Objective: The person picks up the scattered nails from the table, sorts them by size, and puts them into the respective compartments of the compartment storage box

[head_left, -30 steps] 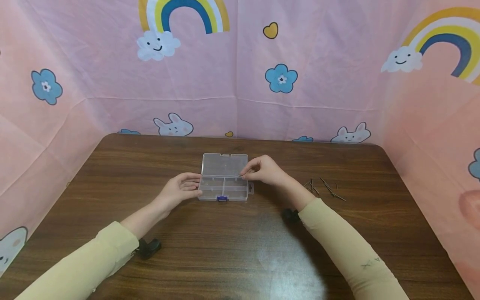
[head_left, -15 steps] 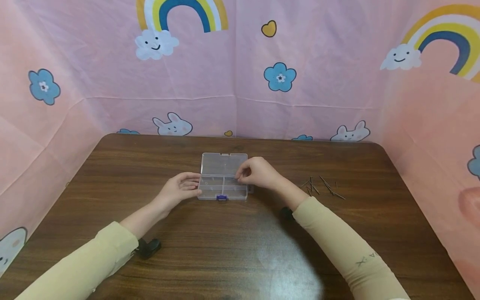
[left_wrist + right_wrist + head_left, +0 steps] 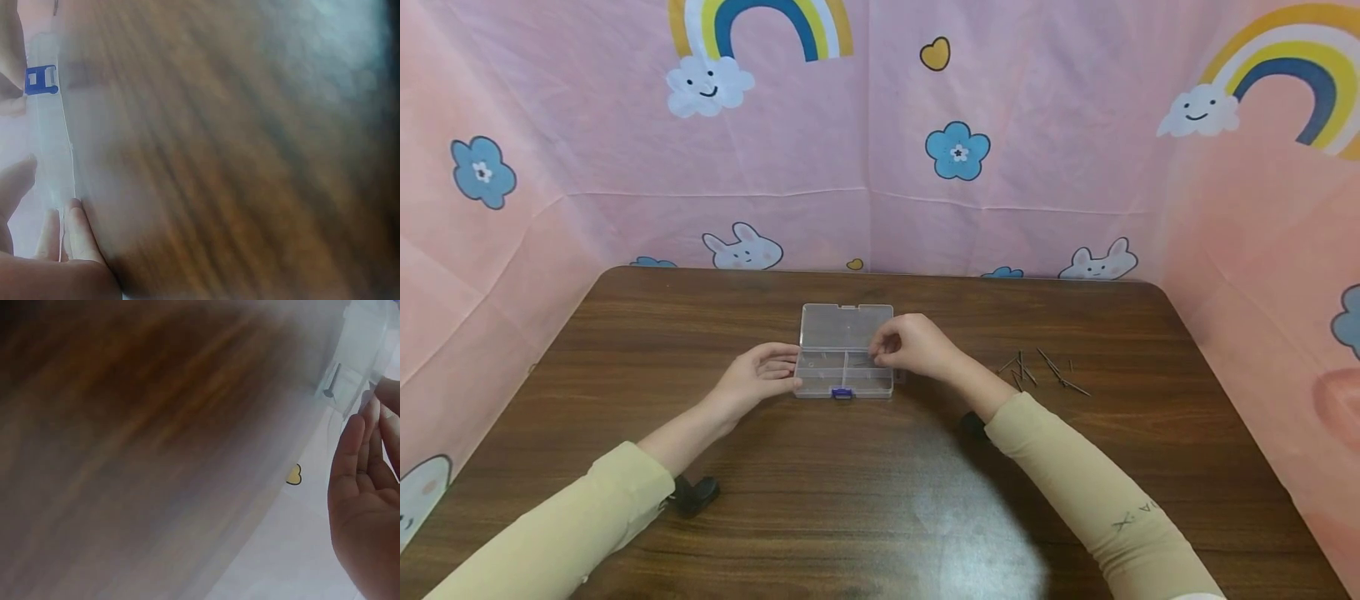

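A clear plastic box (image 3: 868, 385) with dividers stands with its lid (image 3: 847, 325) raised at the back and a blue latch (image 3: 842, 393) in front. My left hand (image 3: 757, 375) touches the box's left side, thumb near the front corner and fingers (image 3: 80, 234) fairly straight. Over the back right compartment hangs my right hand (image 3: 917, 343), thumb and fingertips close together. Below them, seen through the box wall in the right wrist view, lies a small dark screw (image 3: 334, 381) with a flared head, apart from the fingers. I see nothing clearly held in that hand.
Several thin screws (image 3: 1022, 369) lie loose on the brown table (image 3: 850, 500), right of the box behind my right forearm. A dark strap end (image 3: 694, 496) hangs at the left wrist. Pink printed cloth (image 3: 880, 208) walls the table's back and sides.
My right hand has moved left and slightly down over the back right compartment. A thin dark screw now shows there beside its fingertips. The left hand stays at the box's left side.
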The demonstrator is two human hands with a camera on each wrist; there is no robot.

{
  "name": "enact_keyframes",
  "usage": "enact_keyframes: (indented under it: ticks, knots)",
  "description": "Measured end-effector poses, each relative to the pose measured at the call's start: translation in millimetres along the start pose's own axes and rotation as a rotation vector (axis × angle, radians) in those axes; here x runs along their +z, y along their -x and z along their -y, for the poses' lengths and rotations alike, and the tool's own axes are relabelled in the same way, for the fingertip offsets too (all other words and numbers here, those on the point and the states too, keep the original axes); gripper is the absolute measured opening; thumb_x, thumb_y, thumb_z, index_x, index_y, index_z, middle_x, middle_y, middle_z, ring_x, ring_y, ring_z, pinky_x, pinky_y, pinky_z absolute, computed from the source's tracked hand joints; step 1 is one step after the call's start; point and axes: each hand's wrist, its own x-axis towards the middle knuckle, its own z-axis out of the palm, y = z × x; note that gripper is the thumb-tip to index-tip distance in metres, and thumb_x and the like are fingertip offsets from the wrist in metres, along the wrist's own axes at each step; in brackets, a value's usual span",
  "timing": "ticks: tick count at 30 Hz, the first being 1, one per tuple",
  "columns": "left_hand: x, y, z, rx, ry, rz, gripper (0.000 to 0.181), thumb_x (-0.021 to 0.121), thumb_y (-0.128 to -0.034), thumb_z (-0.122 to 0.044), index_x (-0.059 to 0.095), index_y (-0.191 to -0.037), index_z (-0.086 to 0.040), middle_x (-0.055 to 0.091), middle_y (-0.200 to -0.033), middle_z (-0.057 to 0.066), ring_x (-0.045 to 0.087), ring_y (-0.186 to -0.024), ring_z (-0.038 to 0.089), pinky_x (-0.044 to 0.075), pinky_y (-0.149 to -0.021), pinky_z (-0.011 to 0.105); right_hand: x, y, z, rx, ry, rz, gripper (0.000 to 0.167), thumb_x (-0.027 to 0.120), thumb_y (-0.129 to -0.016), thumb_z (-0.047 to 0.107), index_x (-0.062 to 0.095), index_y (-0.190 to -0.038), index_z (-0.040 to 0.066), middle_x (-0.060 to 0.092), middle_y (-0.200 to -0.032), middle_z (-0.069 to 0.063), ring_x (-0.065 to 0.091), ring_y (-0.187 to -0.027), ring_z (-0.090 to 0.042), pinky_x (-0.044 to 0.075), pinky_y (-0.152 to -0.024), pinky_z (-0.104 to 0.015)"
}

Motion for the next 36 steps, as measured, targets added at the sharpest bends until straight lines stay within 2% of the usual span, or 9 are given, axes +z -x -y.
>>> enact_keyframes:
  ticks: [4, 8, 14, 24, 29, 36]
  knots:
    - [0.1, -0.1, 0.9, 0.005, -0.001, 0.003, 0.062, 0.073, -0.1014, -0.015, 0.046, -0.155, 0.001, 0.053, -0.155, 0.028, 0.056, -0.142, 0.042, 0.05, -0.119, 0.048, -1, 2.7, -2, 0.049, -0.108, -0.02, 0.007, 0.081, -0.091, 0.005, 0.082, -0.098, 0.006, 0.079, -0.093, -0.007, 0.067, -0.082, -0.01, 0.058, -0.076, -0.02]
    - [0.5, -2.0, 1.8, -0.001, 0.002, 0.002, 0.061, 0.074, -0.1011, -0.015, 0.047, -0.154, 0.001, 0.053, -0.154, 0.028, 0.056, -0.142, 0.042, 0.049, -0.12, 0.049, -6, 6.5, -5, 0.089, -0.205, -0.073, 0.01, 0.081, -0.092, 0.003, 0.082, -0.101, 0.003, 0.079, -0.095, -0.012, 0.064, -0.079, -0.009, 0.056, -0.074, -0.02]
    - [0.7, -3.2, 3.1, -0.013, -0.011, -0.003, 0.06, 0.073, -0.1011, -0.015, 0.047, -0.153, 0.0, 0.054, -0.154, 0.027, 0.055, -0.142, 0.042, 0.048, -0.121, 0.05, -16, 16.2, -13, 0.113, -0.267, -0.142, 0.014, 0.081, -0.092, 0.001, 0.08, -0.105, -0.002, 0.078, -0.095, -0.017, 0.063, -0.078, -0.008, 0.055, -0.073, -0.02]
    - [0.7, -4.1, 5.6, -0.015, -0.005, 0.001, 0.061, 0.074, -0.101, -0.015, 0.047, -0.154, 0.0, 0.053, -0.155, 0.026, 0.054, -0.143, 0.042, 0.045, -0.123, 0.051, -44, 41.8, -28, 0.144, -0.237, -0.176, 0.016, 0.079, -0.094, 0.004, 0.079, -0.108, -0.003, 0.076, -0.093, -0.012, 0.064, -0.083, -0.013, 0.054, -0.075, -0.022]
    - [1.3, -2.7, 5.1, -0.016, -0.007, 0.0, 0.061, 0.074, -0.1012, -0.017, 0.047, -0.154, 0.0, 0.053, -0.154, 0.026, 0.055, -0.143, 0.041, 0.046, -0.123, 0.051, -60, 57.7, -38, 0.167, -0.204, -0.2, 0.017, 0.078, -0.095, 0.005, 0.078, -0.11, -0.003, 0.076, -0.096, -0.014, 0.066, -0.085, -0.015, 0.056, -0.076, -0.022]
    - [2.2, 0.0, 3.4, 0.03, 0.01, 0.0, 0.063, 0.075, -0.0999, -0.014, 0.047, -0.153, 0.003, 0.054, -0.153, 0.029, 0.056, -0.141, 0.043, 0.05, -0.119, 0.044, -81, 81.5, -46, 0.243, -0.203, -0.227, 0.02, 0.077, -0.097, 0.008, 0.077, -0.114, -0.003, 0.075, -0.102, -0.015, 0.068, -0.088, -0.015, 0.058, -0.079, -0.022]
